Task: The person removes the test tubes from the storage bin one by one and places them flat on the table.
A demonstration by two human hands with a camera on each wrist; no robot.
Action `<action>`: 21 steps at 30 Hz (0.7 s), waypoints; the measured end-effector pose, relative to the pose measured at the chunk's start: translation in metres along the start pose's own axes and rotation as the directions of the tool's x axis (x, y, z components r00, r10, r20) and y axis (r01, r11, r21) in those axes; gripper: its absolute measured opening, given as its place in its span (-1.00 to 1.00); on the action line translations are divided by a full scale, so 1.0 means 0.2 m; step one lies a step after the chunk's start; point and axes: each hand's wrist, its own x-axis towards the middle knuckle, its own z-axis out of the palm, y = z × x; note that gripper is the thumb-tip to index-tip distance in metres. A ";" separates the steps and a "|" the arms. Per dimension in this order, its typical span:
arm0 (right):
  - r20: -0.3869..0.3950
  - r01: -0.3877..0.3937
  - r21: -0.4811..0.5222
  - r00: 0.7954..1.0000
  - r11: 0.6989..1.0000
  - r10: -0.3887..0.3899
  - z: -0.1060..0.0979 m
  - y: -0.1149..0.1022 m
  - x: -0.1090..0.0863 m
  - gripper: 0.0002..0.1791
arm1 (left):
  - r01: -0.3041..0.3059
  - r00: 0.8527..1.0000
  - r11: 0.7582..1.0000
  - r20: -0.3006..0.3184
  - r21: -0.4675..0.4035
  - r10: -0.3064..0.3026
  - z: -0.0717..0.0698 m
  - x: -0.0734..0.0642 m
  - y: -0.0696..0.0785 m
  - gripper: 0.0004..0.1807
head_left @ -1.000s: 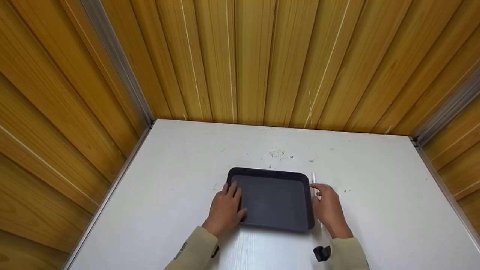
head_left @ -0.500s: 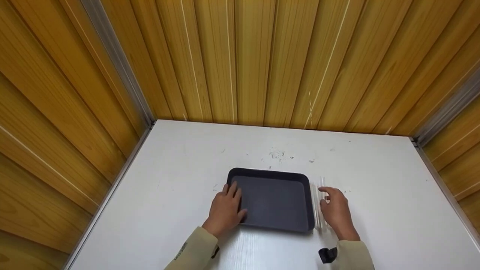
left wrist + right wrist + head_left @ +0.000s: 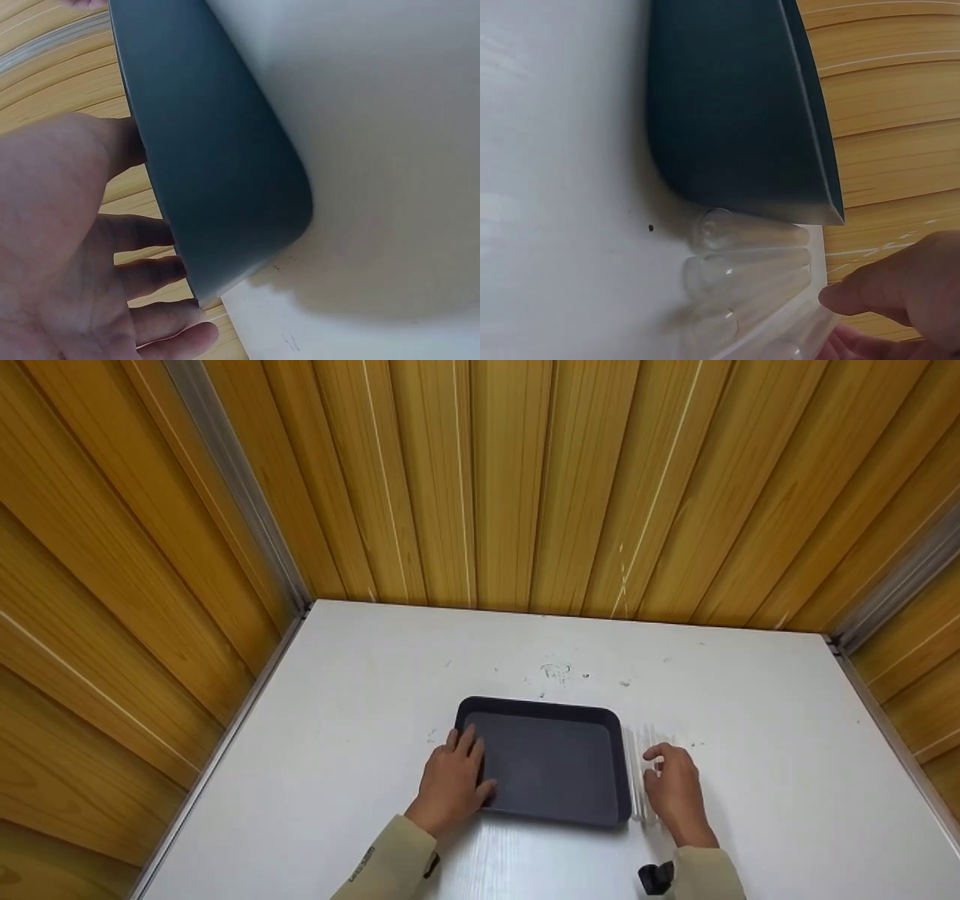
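A dark grey rectangular tray (image 3: pixel 555 769) lies on the white table. My left hand (image 3: pixel 450 780) rests over its left rim, fingers spread and fairly straight; in the left wrist view the thumb and fingers reach past the tray's rim (image 3: pixel 169 202). Several clear tubes with rounded ends (image 3: pixel 637 787) lie side by side along the tray's right wall, and in the right wrist view these tubes (image 3: pixel 757 262) fan out slightly. My right hand (image 3: pixel 675 787) is at the outermost tubes, its fingers loosely bent and thumb and forefinger apart. Its fingertips are close to a tube; contact is hard to tell.
The white table (image 3: pixel 360 697) has dark scuff marks behind the tray. Wood-patterned panels (image 3: pixel 502 495) stand at the back and both sides, with metal posts in the corners. A black wrist device (image 3: pixel 656 877) sits at the right sleeve.
My right hand has moved right, away from the tray's edge, and slightly nearer to me. More of the clear tubes show between hand and tray, spread wider. The left hand and tray stay put.
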 end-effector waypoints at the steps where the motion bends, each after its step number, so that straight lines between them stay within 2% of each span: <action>1: 0.000 0.002 0.000 1.000 1.000 -0.002 0.00 0.00 0.00 -0.80 | -0.002 1.000 1.000 -0.005 0.003 0.002 0.00 0.00 0.00 -0.27; 4: -0.006 0.005 0.001 1.000 1.000 -0.005 0.02 0.01 0.00 -0.82 | -0.005 1.000 1.000 -0.014 0.004 0.005 0.00 0.00 0.00 -0.27; 12: -0.054 0.020 -0.007 0.998 1.000 -0.020 0.04 0.03 0.01 -0.85 | -0.002 1.000 1.000 0.021 -0.006 0.002 -0.01 0.00 0.00 -0.27; 21: -0.072 0.018 0.004 0.997 1.000 -0.018 0.06 -0.01 0.02 -0.77 | -0.002 0.999 1.000 0.054 -0.012 0.003 -0.02 -0.01 -0.01 -0.27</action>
